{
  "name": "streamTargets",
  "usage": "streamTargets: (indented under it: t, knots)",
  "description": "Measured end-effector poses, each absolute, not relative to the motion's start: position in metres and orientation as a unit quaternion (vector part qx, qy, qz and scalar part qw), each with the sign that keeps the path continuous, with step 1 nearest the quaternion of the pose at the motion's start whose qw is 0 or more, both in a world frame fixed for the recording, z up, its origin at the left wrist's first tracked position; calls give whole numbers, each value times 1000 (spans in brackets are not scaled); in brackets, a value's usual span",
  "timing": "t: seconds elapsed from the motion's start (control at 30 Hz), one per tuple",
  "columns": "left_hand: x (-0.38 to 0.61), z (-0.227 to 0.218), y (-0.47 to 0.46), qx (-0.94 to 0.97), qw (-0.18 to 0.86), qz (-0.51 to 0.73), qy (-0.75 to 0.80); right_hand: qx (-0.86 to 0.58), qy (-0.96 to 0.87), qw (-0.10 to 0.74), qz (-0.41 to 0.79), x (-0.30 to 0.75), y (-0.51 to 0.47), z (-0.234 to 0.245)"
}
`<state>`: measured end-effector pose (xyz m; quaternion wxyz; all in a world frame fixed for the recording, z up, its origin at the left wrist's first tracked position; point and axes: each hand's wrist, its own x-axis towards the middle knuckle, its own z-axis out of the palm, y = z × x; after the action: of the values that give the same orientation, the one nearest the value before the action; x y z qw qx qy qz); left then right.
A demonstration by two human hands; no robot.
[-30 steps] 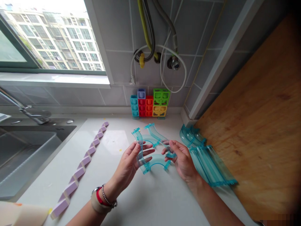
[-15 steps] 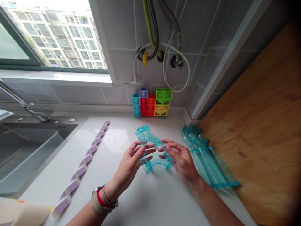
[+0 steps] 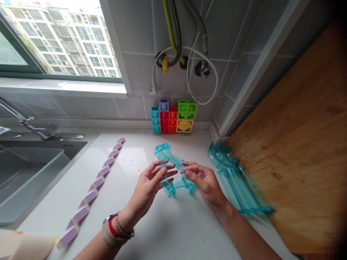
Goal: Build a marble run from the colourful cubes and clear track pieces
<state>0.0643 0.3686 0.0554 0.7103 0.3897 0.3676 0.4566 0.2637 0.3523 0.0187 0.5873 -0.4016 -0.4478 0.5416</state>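
Observation:
Over the white counter (image 3: 173,231) I hold clear teal curved track pieces (image 3: 170,164) between both hands. My left hand (image 3: 148,189) pinches the left curved piece with thumb and fingers. My right hand (image 3: 204,184) grips the right curved piece, whose far end meets the left one near the top. A third curved piece (image 3: 181,185) lies under them on the counter. A watch and bracelets sit on my left wrist.
A stack of straight and curved teal tracks (image 3: 238,180) lies to the right beside a wooden board (image 3: 303,137). A zigzag row of lilac tiles (image 3: 94,187) runs left. Coloured cube blocks (image 3: 173,117) stand against the tiled wall. A sink (image 3: 24,169) is at far left.
Both hands have brought the two curved pieces closer together, so their far ends now touch. The hands shifted slightly left and towards each other.

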Motion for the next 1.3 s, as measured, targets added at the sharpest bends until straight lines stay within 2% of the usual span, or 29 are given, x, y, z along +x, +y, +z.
streamTargets:
  t: [0.4, 0.6, 0.77, 0.83, 0.93, 1.07, 1.2, 1.3]
  knots:
    - [64, 53, 369, 389, 715, 453, 365, -410, -455, 572, 546, 265, 351, 21]
    - [64, 51, 370, 363, 720, 463, 367, -446, -465, 528, 553, 269, 352, 21]
    - [66, 57, 369, 342, 745, 439, 368, -450, -520, 444, 575, 271, 352, 22]
    - [65, 59, 370, 314, 753, 433, 382, -449, -543, 436, 561, 270, 352, 23]
    - [64, 62, 371, 278, 754, 432, 409, -472, -559, 493, 470, 269, 351, 26]
    - [63, 62, 371, 319, 747, 413, 413, -478, -594, 579, 288, 269, 349, 30]
    - [65, 61, 367, 391, 733, 374, 413, -452, -658, 583, 150, 269, 344, 31]
    - [66, 61, 364, 393, 742, 347, 418, -423, -698, 569, 101, 268, 340, 30]
